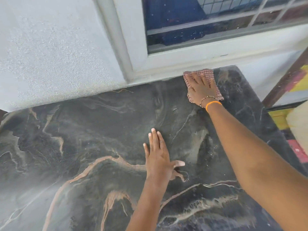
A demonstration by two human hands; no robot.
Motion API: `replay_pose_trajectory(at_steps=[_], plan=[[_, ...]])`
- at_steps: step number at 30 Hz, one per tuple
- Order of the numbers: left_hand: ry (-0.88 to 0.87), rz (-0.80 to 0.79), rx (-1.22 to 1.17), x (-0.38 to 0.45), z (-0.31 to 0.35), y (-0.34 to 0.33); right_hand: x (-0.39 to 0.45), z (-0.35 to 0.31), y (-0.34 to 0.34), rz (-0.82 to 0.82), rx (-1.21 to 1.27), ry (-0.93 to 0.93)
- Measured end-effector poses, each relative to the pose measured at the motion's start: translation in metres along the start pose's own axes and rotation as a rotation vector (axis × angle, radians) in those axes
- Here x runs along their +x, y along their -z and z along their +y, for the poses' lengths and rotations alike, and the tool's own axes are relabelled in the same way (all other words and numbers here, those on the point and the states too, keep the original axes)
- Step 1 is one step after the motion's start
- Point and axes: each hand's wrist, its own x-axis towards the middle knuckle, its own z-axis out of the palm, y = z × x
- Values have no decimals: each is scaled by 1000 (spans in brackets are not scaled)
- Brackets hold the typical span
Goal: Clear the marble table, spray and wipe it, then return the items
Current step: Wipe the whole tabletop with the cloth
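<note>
The dark marble table (83,147) with tan veins fills the lower view, and nothing stands on it. My right hand (200,87) presses flat on a checked reddish cloth (208,74) at the table's far right corner, close under the window sill. Beaded and orange bands circle that wrist. My left hand (158,157) lies flat on the marble near the middle, fingers spread, holding nothing.
A rough white wall (50,55) and a window frame (166,60) run along the table's far edge. Past the table's right edge are a dark wooden post (283,80) and a yellow, red and black patterned surface (296,147).
</note>
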Motion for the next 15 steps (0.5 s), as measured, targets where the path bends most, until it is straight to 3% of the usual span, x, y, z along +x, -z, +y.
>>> replay_pose_trajectory(at_steps=[4,7,10,15], plan=[[69,11,24,3,10,-3,-11,64,8,77,63,-229],[86,-7,39,3,13,-1,-40,54,-5,153,86,-275],[98,5,56,3,20,0,-60,5,-21,169,75,-104],[164,-56,143,9,30,6,-50,-93,-36,67,11,353]])
